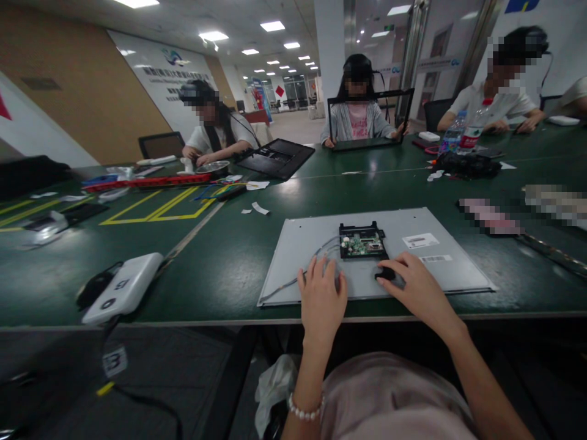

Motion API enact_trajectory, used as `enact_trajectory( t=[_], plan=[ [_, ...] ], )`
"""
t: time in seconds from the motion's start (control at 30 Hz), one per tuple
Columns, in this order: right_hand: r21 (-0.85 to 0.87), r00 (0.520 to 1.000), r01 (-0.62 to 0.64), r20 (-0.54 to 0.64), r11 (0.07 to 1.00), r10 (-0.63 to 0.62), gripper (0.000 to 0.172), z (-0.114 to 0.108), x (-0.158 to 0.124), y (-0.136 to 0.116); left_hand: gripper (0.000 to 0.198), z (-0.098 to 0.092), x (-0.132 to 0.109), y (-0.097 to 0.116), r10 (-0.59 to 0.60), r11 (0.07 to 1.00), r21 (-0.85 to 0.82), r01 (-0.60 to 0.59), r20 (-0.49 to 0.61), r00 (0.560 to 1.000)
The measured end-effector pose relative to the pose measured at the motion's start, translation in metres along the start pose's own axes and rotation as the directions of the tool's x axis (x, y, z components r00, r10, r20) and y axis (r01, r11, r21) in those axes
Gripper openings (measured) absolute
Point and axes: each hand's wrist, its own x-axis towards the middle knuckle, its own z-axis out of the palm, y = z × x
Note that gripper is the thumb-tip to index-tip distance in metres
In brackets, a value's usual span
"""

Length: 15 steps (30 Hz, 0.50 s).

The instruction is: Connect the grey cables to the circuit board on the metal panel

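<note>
A flat silver-grey panel [312,229], like the back of a display screen, lies on the table before me. On it sits a green circuit board [362,245] in a black frame, with thin grey cables [293,282] running from it to the left. My left hand [323,293] rests on the panel's near part beside the cables, fingers extended and holding nothing visible. Between the thumb and forefinger of my right hand [417,287] is a small black piece [385,273], just below the board. Its exact kind is unclear. White labels [420,241] mark the panel's right side.
A white power bank [126,287] lies left, its cable hanging over the edge. Right are a pink phone-like object [488,216] and bottles [474,128]. Opposite, a co-worker holds a black frame [371,145]; another sits behind a dark laptop shell [277,157].
</note>
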Motion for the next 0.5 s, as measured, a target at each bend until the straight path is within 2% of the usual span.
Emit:
enact_trajectory(
  t=[0.2, 0.5],
  plan=[
    [-0.043, 0.999, 0.02, -0.028, 0.999, -0.021, 0.034, 0.0048, -0.0022, 0.0035, 0.03, -0.0009, -0.0005, -0.0007, 0.015, 1.0, -0.028, -0.014, 0.02, 1.0],
    [-0.091, 1.0, 0.03, 0.011, 0.995, -0.029, 0.038, 0.0062, -0.0027, 0.0037, 0.031, -0.0028, -0.0004, -0.0011, 0.014, 1.0, -0.028, -0.013, 0.033, 0.999]
  ],
)
